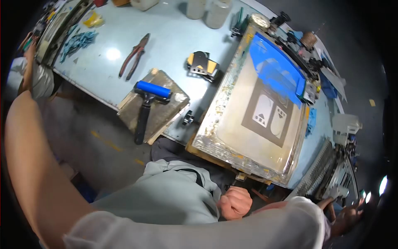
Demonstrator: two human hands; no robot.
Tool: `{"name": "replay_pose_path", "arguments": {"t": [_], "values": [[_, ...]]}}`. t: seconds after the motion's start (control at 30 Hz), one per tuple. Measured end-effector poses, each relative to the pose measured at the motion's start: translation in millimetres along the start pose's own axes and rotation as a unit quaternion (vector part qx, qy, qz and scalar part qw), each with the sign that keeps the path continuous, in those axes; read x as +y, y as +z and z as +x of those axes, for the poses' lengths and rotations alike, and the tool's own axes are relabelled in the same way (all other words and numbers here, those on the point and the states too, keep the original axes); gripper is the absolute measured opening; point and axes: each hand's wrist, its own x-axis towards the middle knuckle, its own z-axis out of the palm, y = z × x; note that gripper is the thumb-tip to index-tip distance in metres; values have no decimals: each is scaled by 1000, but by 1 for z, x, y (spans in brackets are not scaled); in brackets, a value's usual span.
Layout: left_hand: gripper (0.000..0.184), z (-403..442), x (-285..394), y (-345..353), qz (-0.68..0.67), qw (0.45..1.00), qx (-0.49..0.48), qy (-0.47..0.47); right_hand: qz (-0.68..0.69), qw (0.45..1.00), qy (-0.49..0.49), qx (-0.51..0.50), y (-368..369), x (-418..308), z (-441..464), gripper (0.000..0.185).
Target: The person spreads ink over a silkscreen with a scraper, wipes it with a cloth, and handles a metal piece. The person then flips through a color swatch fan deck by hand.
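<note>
My right hand (236, 203) is closed in a fist in front of my grey shirt, below the table's front edge; its palm is hidden. My left arm is raised at the far left, its hand out of view. Nearest my right hand is a framed screen (232, 147) with two pale card-like shapes and blue film (275, 68) across its upper part. Left of it a blue roller (153, 89) with a black handle lies on a worn, wrapped block (166, 110). Pliers (134, 58) with red-brown handles and a small black-and-yellow stack (202, 65) rest on the table.
A black knob (188, 118) sits near the table's (103, 74) front edge. Cloudy jars (218, 13) and blue crumpled gloves (78, 43) are farther back. Tools clutter the screen's far side. Another person's hand (30, 50) shows at far left; a person's hands (348, 218) show at lower right.
</note>
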Motion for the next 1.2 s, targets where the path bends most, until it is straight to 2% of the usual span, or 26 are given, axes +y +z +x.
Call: {"name": "replay_pose_path", "arguments": {"t": [0.2, 0.33, 0.43, 0.6, 0.7, 0.83, 0.93, 1.03, 1.13, 1.2], "values": [[26, 9, -9, -1, 8, 998, -60, 19, -38, 999, 10, -6, -4, -2, 1, 30], [25, 18, -11, -5, 37, 995, -93, -1, -21, 999, 7, 24, -2, 1, -4, 29], [25, 21, -12, -6, 70, 991, -114, -21, -37, 999, 10, 11, -5, 1, -3, 29], [24, 21, -7, -5, 122, 980, -139, -75, -31, 999, 11, 18, -4, 1, -2, 26], [23, 23, -1, -7, 149, 970, -152, -121, -30, 999, 6, 31, -1, 2, -1, 35], [19, 45, -2, -18, 117, 945, -246, -183, -19, 999, 11, 28, 2, 4, -7, 34], [16, 61, 2, 3, 8, 943, -105, -316, -26, 999, 6, 26, 5, 1, -6, 34], [16, 47, -5, -4, 75, 992, -43, -88, -16, 1000, 9, 10, 4, -4, -5, 33], [18, 43, -8, 9, 129, 992, -3, 17, -12, 999, -13, 26, 5, 2, -13, 36], [18, 38, -4, 8, 132, 991, 23, 19, -26, 1000, -3, 17, 2, -4, -12, 38]]}}
